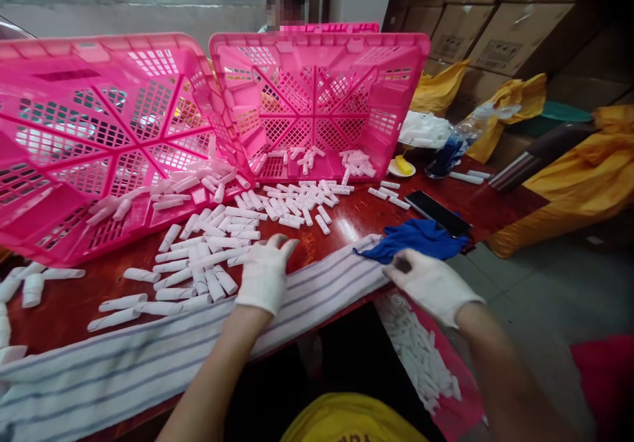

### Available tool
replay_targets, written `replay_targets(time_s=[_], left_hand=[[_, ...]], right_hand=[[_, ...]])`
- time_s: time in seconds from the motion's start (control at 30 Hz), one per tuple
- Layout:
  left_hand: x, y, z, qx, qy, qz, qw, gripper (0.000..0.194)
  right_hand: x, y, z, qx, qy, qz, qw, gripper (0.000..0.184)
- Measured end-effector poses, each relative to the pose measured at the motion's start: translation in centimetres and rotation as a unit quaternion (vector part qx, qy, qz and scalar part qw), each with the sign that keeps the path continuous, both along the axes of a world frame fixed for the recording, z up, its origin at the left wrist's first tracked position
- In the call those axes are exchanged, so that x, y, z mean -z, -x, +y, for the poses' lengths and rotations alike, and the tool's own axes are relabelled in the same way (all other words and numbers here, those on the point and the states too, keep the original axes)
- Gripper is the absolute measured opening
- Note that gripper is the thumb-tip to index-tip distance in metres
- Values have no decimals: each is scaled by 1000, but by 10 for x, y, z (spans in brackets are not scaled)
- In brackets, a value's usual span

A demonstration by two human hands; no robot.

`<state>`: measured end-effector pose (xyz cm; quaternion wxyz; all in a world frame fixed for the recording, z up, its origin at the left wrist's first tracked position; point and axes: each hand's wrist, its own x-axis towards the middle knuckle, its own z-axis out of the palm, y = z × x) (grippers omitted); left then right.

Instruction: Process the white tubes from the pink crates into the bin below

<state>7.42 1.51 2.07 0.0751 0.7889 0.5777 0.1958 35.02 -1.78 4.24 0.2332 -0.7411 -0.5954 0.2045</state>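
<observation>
- Reaching with the gloved left hand [262,270] over the striped towel [327,273], at the right edge of the loose pile of white cylindrical tubes [201,273]; thumb set apart, fingers bent, undersides hidden, so impossible to tell whether gripping anything.
- Curling the gloved right hand [426,283] loosely at the towel's right end, just beside the blue cloth [421,240]; fingertips blurred, any grip likewise impossible to tell.
- Lying on the red table [312,250], between towel and baskets: many tubes, long axes at near left mostly left to right, a few beside the left hand pointing away toward the baskets, mixed slants farther back.
- Tipped sideways, openings toward the camera: left pink basket [133,145] and right pink basket [317,117], both with tubes along the lower wall.
- Below the table edge, near the right forearm: more tubes in a pink container [470,392] of unclear kind.
- Beyond the cloth: black phone [436,212], white dish [392,168] holding a yellow piece [405,164], blue-labelled bottle [448,151].
- Farthest: co-worker [287,6], stacked cardboard boxes [520,36].
</observation>
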Motion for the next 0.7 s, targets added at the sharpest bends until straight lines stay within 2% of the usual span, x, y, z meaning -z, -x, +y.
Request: replay_targets(time_s=[0.07,0.1,0.17,0.23,0.3,0.33,0.37,0.4,0.47,0.5,0.53,0.57,0.6,0.63,0.7], left_hand=[[4,14,19,-5,22,70,997,46],[7,18,25,1,34,80,996,44],[12,19,30,8,41,63,997,39],[14,19,27,-17,17,-1,1000,34],[13,20,19,-74,-7,-134,988,31],[11,22,14,-105,1,-226,968,31],[10,23,10,-128,26,-327,936,31],[8,25,6,-142,65,-430,889,34],[4,25,0,-153,152,-610,763,40],[2,24,-3,-155,186,-671,700,44],[1,21,-5,-161,208,-713,650,48],[-1,18,-8,-168,221,-738,615,50],[-2,14,-11,-171,228,-750,597,51],[-3,9,-14,-169,231,-752,593,50],[-3,2,-20,-153,225,-737,618,47]], right_hand=[[4,21,28,-23,-11,-38,999,31],[7,38,45,-26,-36,-40,998,32],[15,74,79,-76,-55,-71,993,36],[22,102,105,-107,-23,-114,987,34],[27,115,115,-115,3,-137,984,29],[29,117,114,-116,3,-135,984,28],[31,116,110,-117,-9,-111,987,27],[32,113,104,-115,-29,-59,991,26],[32,108,86,-104,-72,138,982,19],[30,107,78,-96,-84,261,957,16],[28,108,69,-88,-85,374,919,17],[26,109,63,-84,-76,460,881,21],[23,111,58,-83,-64,521,847,26],[20,114,54,-84,-52,562,821,30],[16,116,53,-88,-34,600,795,34]])
